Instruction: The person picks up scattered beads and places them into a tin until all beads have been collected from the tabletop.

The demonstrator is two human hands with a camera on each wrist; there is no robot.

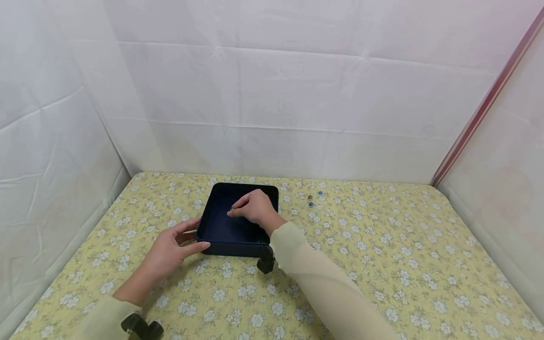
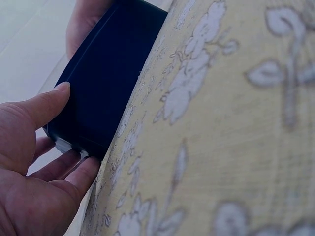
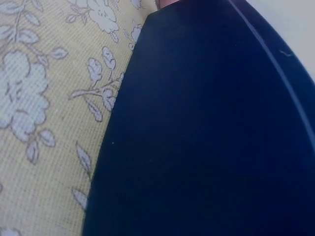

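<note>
A dark blue square tray (image 1: 238, 248) with raised walls stands on the cloth. My left hand (image 1: 172, 248) holds its near left corner, thumb on the front wall and fingers along the left side. In the left wrist view, the thumb (image 2: 58, 96) lies against the wall and the fingertips are low at the corner. My right hand (image 1: 254, 208) reaches over the right side into the tray, thumb and fingers pinched together over the floor. A tiny piece (image 1: 231, 209) shows at those fingertips, too small to tell its kind. The right wrist view shows mostly the tray's outer wall (image 3: 197, 123).
Right of the tray lie a small brown round piece (image 1: 310, 197), a blue one (image 1: 310, 204) beside it and another blue one (image 1: 320, 193) slightly farther back. A yellow floral cloth (image 1: 382, 264) covers the table. White sheeting (image 1: 276, 94) encloses the back and sides.
</note>
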